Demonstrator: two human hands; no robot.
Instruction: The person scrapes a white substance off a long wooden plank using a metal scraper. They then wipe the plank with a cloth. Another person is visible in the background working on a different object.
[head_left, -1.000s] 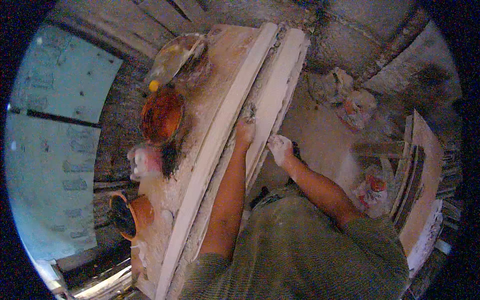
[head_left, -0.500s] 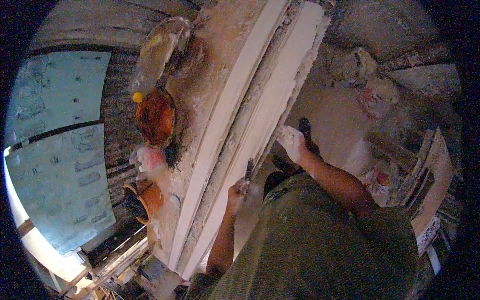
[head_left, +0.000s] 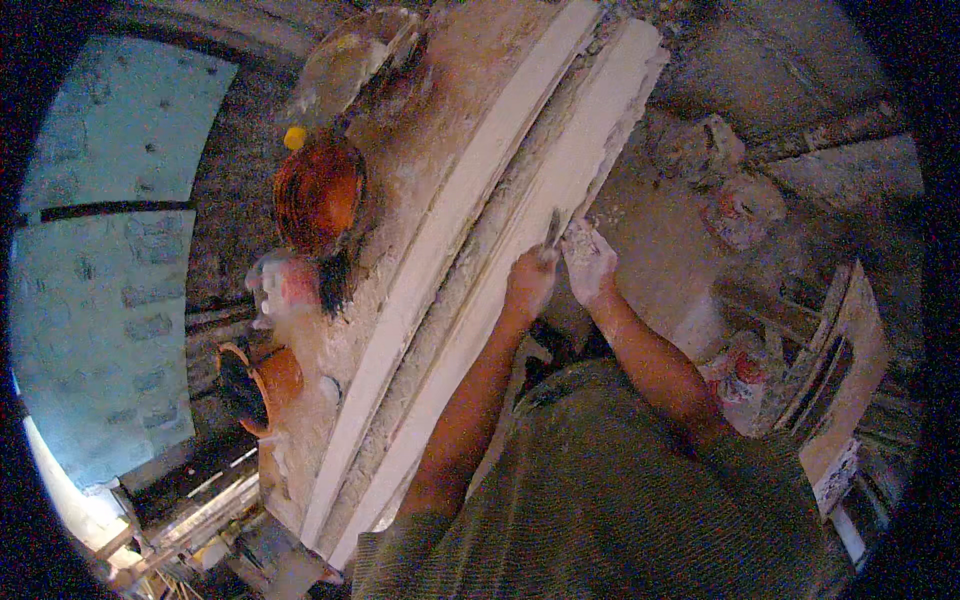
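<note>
Long white plaster mouldings lie side by side on a work board, the right-hand moulding [head_left: 560, 185] with a ragged outer edge and the left-hand moulding [head_left: 470, 185] beyond a rough groove. My left hand [head_left: 530, 280] is closed round a small scraper [head_left: 554, 226], whose dark narrow blade points up at the right-hand moulding's outer edge. Close beside it, my right hand [head_left: 590, 265] is coated in white plaster, its fingers curled at that same edge. Whether it holds a lump of plaster I cannot make out. Crumbs show just past its fingertips.
Left of the mouldings, the dusty board [head_left: 400, 190] bears an orange bowl [head_left: 318, 195], a cloudy plastic container [head_left: 350, 65], a red-and-white bag [head_left: 285, 285] and an orange broken-looking pot [head_left: 272, 385]. Crumpled bags [head_left: 745, 210] and wooden boards [head_left: 840, 370] lie on the right.
My left hand has moved up along the moulding with the scraper, coming close to my right hand. The right hand's fingers have turned in toward the edge. The whole view has shifted slightly.
</note>
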